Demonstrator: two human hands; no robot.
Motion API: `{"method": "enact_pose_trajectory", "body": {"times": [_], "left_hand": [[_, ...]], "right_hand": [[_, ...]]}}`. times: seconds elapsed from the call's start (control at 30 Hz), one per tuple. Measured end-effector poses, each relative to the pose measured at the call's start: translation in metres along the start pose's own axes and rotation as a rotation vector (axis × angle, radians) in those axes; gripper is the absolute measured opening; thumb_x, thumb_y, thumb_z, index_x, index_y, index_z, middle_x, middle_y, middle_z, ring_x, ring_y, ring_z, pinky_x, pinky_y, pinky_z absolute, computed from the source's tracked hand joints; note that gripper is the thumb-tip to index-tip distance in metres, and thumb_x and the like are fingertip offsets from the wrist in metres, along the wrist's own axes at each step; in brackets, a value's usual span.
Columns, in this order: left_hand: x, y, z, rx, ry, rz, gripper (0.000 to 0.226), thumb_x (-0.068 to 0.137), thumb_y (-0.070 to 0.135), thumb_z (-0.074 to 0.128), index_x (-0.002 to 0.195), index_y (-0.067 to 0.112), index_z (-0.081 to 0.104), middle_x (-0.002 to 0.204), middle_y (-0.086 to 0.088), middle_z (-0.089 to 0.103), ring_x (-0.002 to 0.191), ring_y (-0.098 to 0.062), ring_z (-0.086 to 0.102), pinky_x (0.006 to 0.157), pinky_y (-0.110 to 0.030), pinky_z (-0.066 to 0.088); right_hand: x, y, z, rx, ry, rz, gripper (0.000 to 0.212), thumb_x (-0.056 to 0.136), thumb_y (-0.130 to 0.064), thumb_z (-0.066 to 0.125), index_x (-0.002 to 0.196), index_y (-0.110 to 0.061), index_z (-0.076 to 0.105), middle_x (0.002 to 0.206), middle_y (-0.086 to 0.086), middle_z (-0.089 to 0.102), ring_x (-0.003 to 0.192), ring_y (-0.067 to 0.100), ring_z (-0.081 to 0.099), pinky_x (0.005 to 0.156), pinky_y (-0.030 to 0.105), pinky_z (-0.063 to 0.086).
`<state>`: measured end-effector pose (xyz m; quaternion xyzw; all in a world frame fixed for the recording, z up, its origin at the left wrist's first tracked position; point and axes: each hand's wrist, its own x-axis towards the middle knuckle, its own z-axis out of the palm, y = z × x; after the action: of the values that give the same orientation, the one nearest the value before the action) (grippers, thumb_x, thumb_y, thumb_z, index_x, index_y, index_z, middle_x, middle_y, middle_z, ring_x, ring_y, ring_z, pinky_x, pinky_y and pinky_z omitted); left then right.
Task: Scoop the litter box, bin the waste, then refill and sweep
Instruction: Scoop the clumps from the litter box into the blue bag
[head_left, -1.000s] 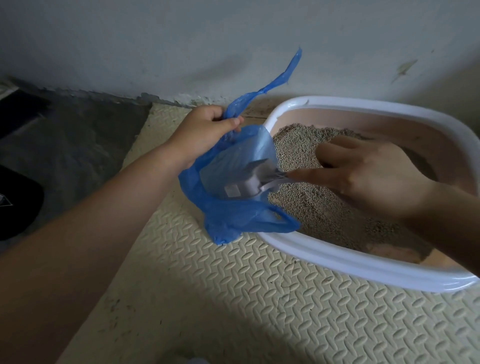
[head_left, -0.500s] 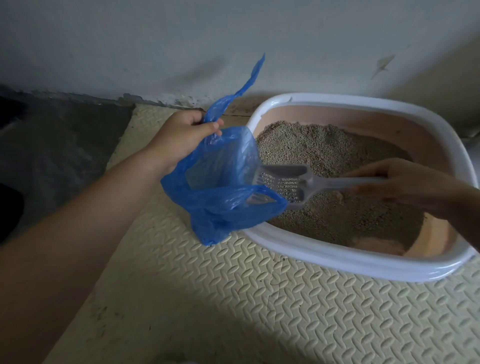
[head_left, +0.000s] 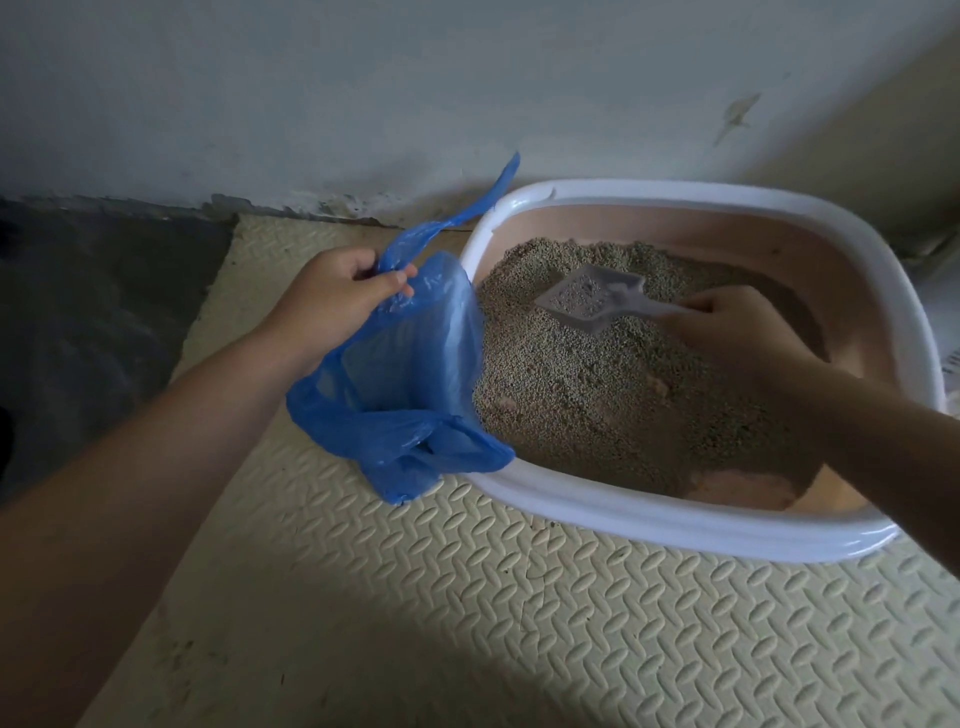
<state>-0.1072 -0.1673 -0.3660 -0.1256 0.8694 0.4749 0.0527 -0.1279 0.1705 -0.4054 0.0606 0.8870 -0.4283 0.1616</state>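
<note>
Scooping is the step in hand. The left hand (head_left: 332, 296) pinches the thin, crinkly blue bag (head_left: 410, 384), grip clamped on its film, holding the mouth open at the left rim of the litter box (head_left: 623, 512). The right hand (head_left: 727, 327) closes its grip around the handle of the grey slotted scoop (head_left: 587, 299), low over the grainy beige litter (head_left: 597, 395). The rounded, white-rimmed box stands at the far right edge of the ribbed foam mat (head_left: 467, 597). Next, I judge, the scoop must dig under a clump and sift.
</note>
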Motion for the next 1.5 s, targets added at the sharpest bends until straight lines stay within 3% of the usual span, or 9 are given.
{"method": "enact_pose_trajectory", "body": {"times": [0.23,0.4,0.53,0.67,0.8,0.87,1.0,1.2,1.5], "left_hand": [[0.004,-0.004,-0.003,-0.063,0.034,0.009,0.012,0.093,0.022,0.059,0.093,0.027,0.070,0.090,0.008,0.072,0.082,0.004,0.064,0.072,-0.007,0.044],[0.006,-0.005,-0.005,-0.063,0.034,0.000,0.013,0.094,0.023,0.058,0.094,0.028,0.070,0.090,0.007,0.072,0.084,0.001,0.064,0.070,-0.003,0.044],[0.007,-0.007,-0.005,-0.069,0.027,-0.013,0.014,0.093,0.024,0.059,0.096,0.030,0.070,0.091,0.008,0.074,0.092,-0.001,0.066,0.082,-0.017,0.047],[0.007,-0.007,-0.006,-0.059,0.020,-0.013,0.015,0.094,0.024,0.058,0.098,0.029,0.071,0.089,0.015,0.074,0.090,0.004,0.065,0.078,-0.015,0.043],[0.007,-0.009,-0.006,-0.071,0.028,-0.030,0.015,0.094,0.024,0.058,0.099,0.029,0.071,0.090,0.014,0.074,0.091,0.004,0.065,0.080,-0.017,0.044],[0.007,-0.008,-0.005,-0.079,0.027,-0.039,0.015,0.094,0.024,0.058,0.100,0.028,0.071,0.090,0.012,0.074,0.091,0.004,0.066,0.079,-0.017,0.044],[0.007,-0.005,-0.003,-0.071,0.021,-0.038,0.016,0.094,0.024,0.058,0.102,0.027,0.071,0.092,0.011,0.074,0.092,0.002,0.066,0.082,-0.018,0.046],[0.004,-0.003,-0.002,-0.068,0.029,-0.050,0.016,0.094,0.024,0.058,0.101,0.028,0.071,0.091,0.010,0.074,0.092,-0.001,0.066,0.084,-0.020,0.048],[-0.004,-0.005,-0.008,-0.069,0.022,-0.030,0.015,0.094,0.022,0.058,0.095,0.031,0.070,0.089,0.011,0.074,0.091,0.000,0.066,0.084,-0.019,0.046]], "right_hand": [[0.041,-0.029,0.048,0.046,0.127,0.093,0.048,0.085,-0.045,0.064,0.056,-0.012,0.046,0.047,-0.003,0.032,0.039,0.011,0.020,0.042,0.018,0.017],[0.049,-0.042,0.087,0.127,0.176,0.133,0.042,0.093,-0.035,0.054,0.058,-0.017,0.041,0.051,-0.004,0.038,0.040,0.010,0.026,0.034,0.015,0.019],[0.047,-0.041,0.114,0.269,0.220,0.137,0.041,0.095,-0.033,0.048,0.057,-0.019,0.042,0.050,-0.004,0.039,0.042,0.012,0.030,0.043,0.023,0.023],[0.046,-0.038,0.103,0.282,0.113,0.087,0.047,0.095,-0.046,0.046,0.058,-0.018,0.042,0.047,-0.008,0.035,0.039,0.008,0.026,0.040,0.019,0.021],[0.042,-0.017,0.080,0.123,0.046,-0.021,0.035,0.095,-0.034,0.047,0.080,-0.005,0.062,0.054,-0.004,0.040,0.044,0.010,0.027,0.041,0.019,0.020],[0.040,-0.004,0.073,0.119,-0.009,-0.041,0.021,0.095,-0.026,0.049,0.101,-0.015,0.066,0.059,-0.003,0.046,0.046,0.009,0.033,0.041,0.021,0.026],[0.043,-0.001,0.062,0.005,-0.084,-0.176,0.029,0.094,-0.021,0.053,0.123,-0.024,0.059,0.072,0.006,0.058,0.051,0.011,0.041,0.047,0.024,0.034],[0.051,0.005,0.063,0.137,-0.139,-0.109,0.037,0.094,-0.020,0.054,0.131,-0.021,0.054,0.078,0.003,0.056,0.063,0.013,0.045,0.055,0.024,0.037],[0.052,0.023,0.006,0.088,-0.180,0.003,0.023,0.092,-0.022,0.057,0.113,-0.022,0.065,0.056,-0.004,0.049,0.045,0.007,0.037,0.042,0.020,0.031]]}}
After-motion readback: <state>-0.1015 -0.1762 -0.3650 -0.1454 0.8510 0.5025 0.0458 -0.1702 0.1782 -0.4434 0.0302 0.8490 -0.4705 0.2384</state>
